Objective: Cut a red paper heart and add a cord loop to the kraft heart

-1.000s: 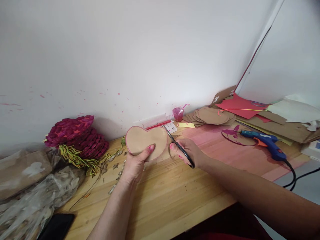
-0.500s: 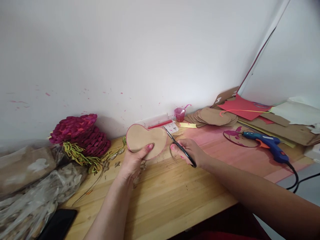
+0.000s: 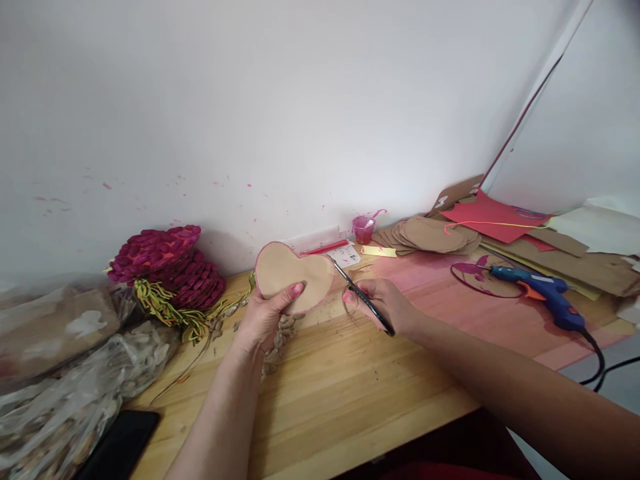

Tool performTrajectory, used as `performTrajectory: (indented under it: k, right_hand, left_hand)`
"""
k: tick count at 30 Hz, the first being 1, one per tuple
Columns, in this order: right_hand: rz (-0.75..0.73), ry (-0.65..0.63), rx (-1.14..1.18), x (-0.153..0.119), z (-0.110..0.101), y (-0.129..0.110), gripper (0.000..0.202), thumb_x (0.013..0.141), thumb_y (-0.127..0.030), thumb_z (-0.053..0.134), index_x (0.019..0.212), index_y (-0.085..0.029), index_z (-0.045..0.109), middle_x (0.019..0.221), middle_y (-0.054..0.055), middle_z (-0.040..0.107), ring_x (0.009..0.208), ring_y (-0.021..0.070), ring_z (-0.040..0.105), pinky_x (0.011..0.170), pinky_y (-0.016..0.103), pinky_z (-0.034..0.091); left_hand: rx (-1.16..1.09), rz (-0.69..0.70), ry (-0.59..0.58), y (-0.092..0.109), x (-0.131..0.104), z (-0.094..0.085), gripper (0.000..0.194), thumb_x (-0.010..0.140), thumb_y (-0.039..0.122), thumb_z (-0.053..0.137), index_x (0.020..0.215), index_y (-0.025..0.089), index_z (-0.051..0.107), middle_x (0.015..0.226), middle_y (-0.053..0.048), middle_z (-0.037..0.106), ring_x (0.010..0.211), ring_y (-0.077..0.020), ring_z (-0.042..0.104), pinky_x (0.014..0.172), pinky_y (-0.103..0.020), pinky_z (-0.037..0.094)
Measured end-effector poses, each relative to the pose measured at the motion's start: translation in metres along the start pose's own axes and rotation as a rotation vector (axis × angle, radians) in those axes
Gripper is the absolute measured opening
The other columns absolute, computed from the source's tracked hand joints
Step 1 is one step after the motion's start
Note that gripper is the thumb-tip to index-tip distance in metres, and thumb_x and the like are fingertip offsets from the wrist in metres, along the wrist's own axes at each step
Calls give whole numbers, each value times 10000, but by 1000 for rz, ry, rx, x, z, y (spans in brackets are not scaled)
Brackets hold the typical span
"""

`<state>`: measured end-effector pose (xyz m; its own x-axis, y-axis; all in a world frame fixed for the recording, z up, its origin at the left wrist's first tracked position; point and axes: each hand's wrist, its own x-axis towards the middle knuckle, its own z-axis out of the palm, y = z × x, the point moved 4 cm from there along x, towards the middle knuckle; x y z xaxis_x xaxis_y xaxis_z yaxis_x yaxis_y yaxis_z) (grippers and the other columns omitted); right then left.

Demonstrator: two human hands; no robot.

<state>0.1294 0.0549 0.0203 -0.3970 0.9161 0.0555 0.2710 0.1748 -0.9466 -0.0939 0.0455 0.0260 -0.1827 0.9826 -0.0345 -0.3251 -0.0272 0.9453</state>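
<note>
My left hand [image 3: 270, 312] holds a tan cardboard heart [image 3: 295, 270] with a pink edge above the table, thumb pressed on its face and fingers hidden behind. My right hand [image 3: 381, 303] is closed around what look like scissors [image 3: 366, 301], seen edge-on, with silver blades and black handles. Their tip is at the heart's right edge; whether it touches I cannot tell. Several small pale brown pieces [image 3: 284, 328] lie on the table beneath and beside my left hand.
Magenta petal-like pieces are stacked [image 3: 175, 267] at left, near plastic bags [image 3: 95, 380] and a black phone [image 3: 123, 443]. Behind stand a pink paint cup [image 3: 363, 230] and cardboard cutouts [image 3: 435, 235]. A blue glue gun [image 3: 550, 297] with a cord lies at right, near red paper [image 3: 493, 215].
The heart has tilted slightly, its left lobe rising and its right side dropping a little. My right hand and the scissors keep almost the same place. The view has shifted slightly left.
</note>
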Motion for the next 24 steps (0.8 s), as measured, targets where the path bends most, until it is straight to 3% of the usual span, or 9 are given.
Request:
performTrajectory:
  k: [6, 11, 15, 24]
  right_hand:
    - [38, -47, 36, -1, 2, 0, 462, 798, -566, 675, 619, -189, 475, 500, -44, 388, 454, 86, 351, 427, 250, 205]
    - [120, -56, 61, -1, 3, 10, 491, 819, -609, 626, 621, -211, 418, 482, -43, 368, 393, 94, 393, 384, 250, 298]
    - [89, -96, 21, 2, 2, 9, 526, 842, -636, 568, 600, -208, 383, 494, -30, 443, 393, 101, 462, 396, 238, 370]
    - [54, -78, -40, 1, 0, 9, 506, 886, -603, 526, 608, -216, 355, 480, -42, 363, 398, 86, 370, 394, 252, 235]
  left_hand:
    - [-40, 3, 108, -3, 3, -2, 575, 536, 313, 930, 1036, 102, 740, 961, -114, 771, 708, -160, 702, 514, -187, 510]
    - [12, 67, 87, -4, 0, 1, 669, 509, 280, 942, 1122, 136, 714, 990, -100, 768, 843, -199, 724, 741, -260, 578]
    - [58, 21, -15, -7, -3, 5, 624, 538, 278, 930, 1109, 134, 721, 1045, -126, 762, 888, -226, 726, 762, -296, 590]
    - [72, -10, -5, -7, -1, 3, 588, 549, 272, 928, 1078, 104, 734, 1044, -150, 759, 875, -220, 722, 767, -293, 594]
